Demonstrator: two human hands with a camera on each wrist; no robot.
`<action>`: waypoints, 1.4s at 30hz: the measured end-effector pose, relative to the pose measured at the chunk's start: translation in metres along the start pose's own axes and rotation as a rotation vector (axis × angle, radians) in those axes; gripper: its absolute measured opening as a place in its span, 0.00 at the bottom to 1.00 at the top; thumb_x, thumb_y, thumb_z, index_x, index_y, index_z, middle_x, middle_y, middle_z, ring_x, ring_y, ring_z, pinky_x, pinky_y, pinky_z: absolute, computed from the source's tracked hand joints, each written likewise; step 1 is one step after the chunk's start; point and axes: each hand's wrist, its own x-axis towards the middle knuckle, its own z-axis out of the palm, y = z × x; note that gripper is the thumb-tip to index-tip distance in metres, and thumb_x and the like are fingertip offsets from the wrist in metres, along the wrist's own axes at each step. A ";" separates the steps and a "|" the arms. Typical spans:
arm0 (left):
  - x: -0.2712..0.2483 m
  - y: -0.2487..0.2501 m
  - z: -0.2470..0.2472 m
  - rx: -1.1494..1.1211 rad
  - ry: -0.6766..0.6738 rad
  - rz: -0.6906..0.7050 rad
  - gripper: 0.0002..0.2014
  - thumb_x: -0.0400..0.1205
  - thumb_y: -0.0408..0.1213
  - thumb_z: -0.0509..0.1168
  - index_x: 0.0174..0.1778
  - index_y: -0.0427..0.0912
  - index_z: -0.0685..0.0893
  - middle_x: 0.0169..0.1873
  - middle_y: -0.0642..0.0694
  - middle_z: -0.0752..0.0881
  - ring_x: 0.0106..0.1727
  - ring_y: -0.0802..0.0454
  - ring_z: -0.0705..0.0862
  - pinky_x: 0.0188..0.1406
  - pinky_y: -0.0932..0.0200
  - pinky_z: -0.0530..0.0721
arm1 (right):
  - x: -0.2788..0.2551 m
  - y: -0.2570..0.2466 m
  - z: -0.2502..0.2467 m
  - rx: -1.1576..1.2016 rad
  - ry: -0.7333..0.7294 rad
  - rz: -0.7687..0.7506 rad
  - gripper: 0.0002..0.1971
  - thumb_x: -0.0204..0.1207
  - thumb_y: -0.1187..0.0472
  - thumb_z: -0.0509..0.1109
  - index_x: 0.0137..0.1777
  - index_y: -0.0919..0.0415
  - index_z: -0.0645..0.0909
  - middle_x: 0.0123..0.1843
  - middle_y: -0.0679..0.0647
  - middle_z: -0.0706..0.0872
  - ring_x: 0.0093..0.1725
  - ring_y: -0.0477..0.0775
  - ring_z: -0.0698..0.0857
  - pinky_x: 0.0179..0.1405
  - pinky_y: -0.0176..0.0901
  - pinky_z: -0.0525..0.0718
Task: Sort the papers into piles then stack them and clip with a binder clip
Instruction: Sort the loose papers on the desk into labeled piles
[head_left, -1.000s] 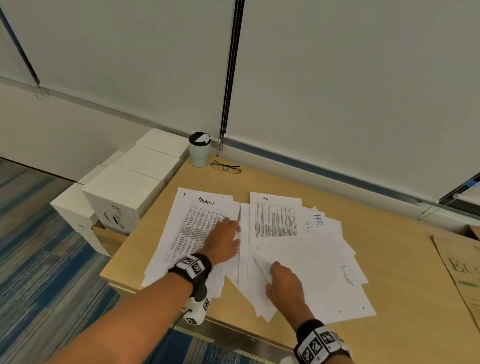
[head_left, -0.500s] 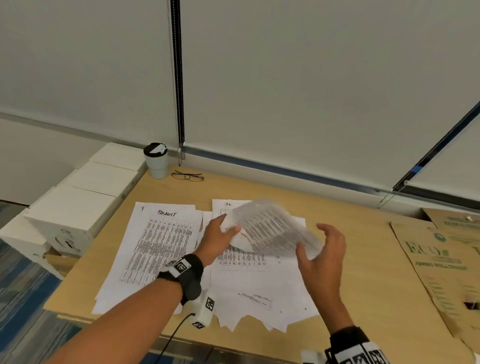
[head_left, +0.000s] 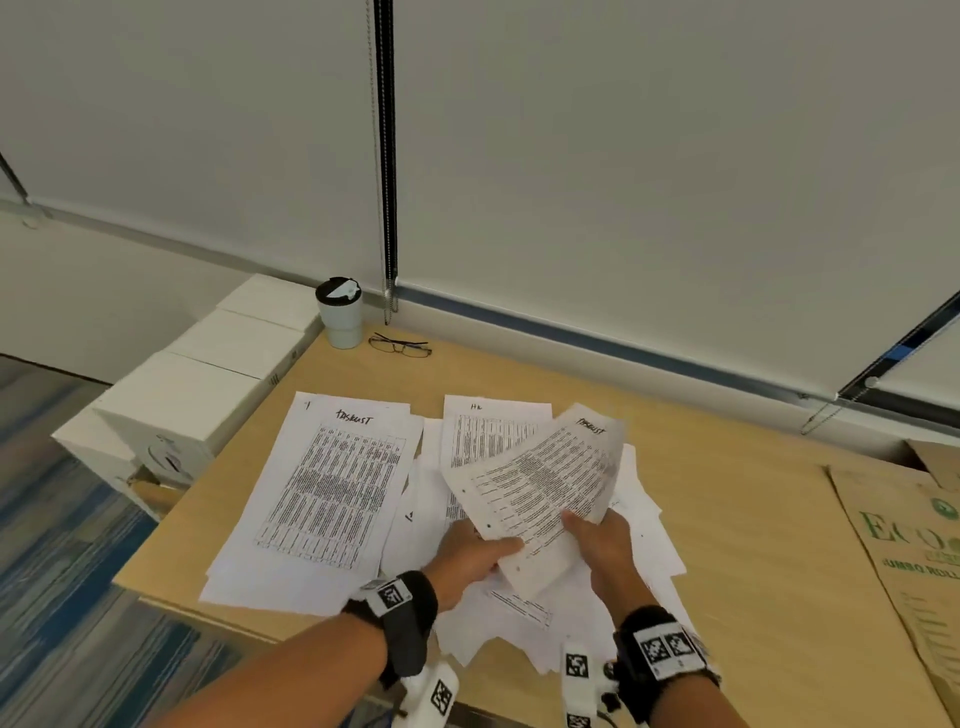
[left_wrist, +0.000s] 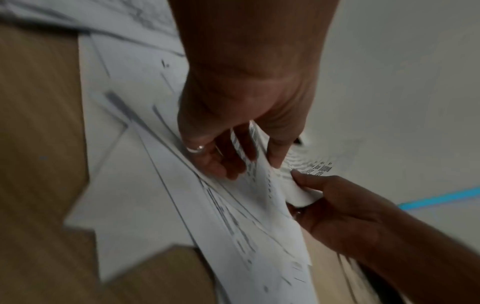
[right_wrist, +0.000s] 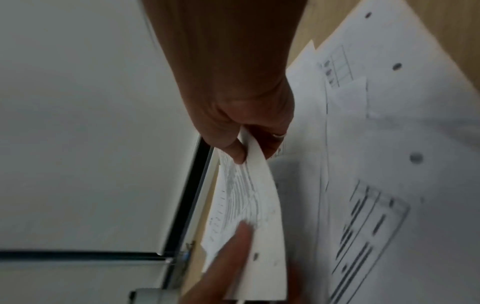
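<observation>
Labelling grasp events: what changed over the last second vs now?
Both hands left the desk papers: the left hand and the right hand now pinch one printed white sheet headed "Tasklist", lifted and tilted above the loose white paper pile. A second ago both lay flat on the papers. Unchanged: the left white Tasklist pile, white lidded cup, black-framed glasses.

The sheet (head_left: 540, 480) is white with dense black rows of print and black handwriting at its top. The papers (head_left: 332, 499) on the left half of the desk (head_left: 753, 545) are white with a black table grid. The desk is light tan wood-grain. The cup (head_left: 340, 318) at its far left corner is white with a black lid. The bag (head_left: 914, 561) at its right edge is brown with green lettering.
</observation>
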 end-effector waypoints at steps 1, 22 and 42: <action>0.002 0.003 -0.008 0.107 0.120 0.035 0.22 0.75 0.43 0.81 0.65 0.48 0.87 0.60 0.48 0.92 0.60 0.49 0.91 0.64 0.45 0.91 | 0.005 0.001 -0.001 -0.115 -0.007 -0.043 0.12 0.78 0.70 0.77 0.60 0.60 0.87 0.61 0.63 0.92 0.56 0.66 0.91 0.57 0.62 0.91; 0.026 0.023 -0.051 0.845 0.378 -0.067 0.43 0.77 0.64 0.73 0.78 0.35 0.72 0.79 0.34 0.65 0.81 0.34 0.68 0.76 0.41 0.79 | 0.023 -0.013 0.030 -0.359 -0.126 -0.314 0.34 0.71 0.70 0.84 0.75 0.61 0.74 0.63 0.51 0.87 0.60 0.57 0.88 0.65 0.60 0.88; 0.001 0.047 -0.102 0.171 0.112 0.174 0.17 0.87 0.44 0.71 0.71 0.45 0.87 0.64 0.49 0.92 0.68 0.49 0.88 0.75 0.46 0.83 | -0.030 -0.015 0.049 0.114 -0.141 -0.294 0.16 0.80 0.52 0.78 0.66 0.52 0.88 0.57 0.46 0.95 0.57 0.46 0.93 0.55 0.44 0.91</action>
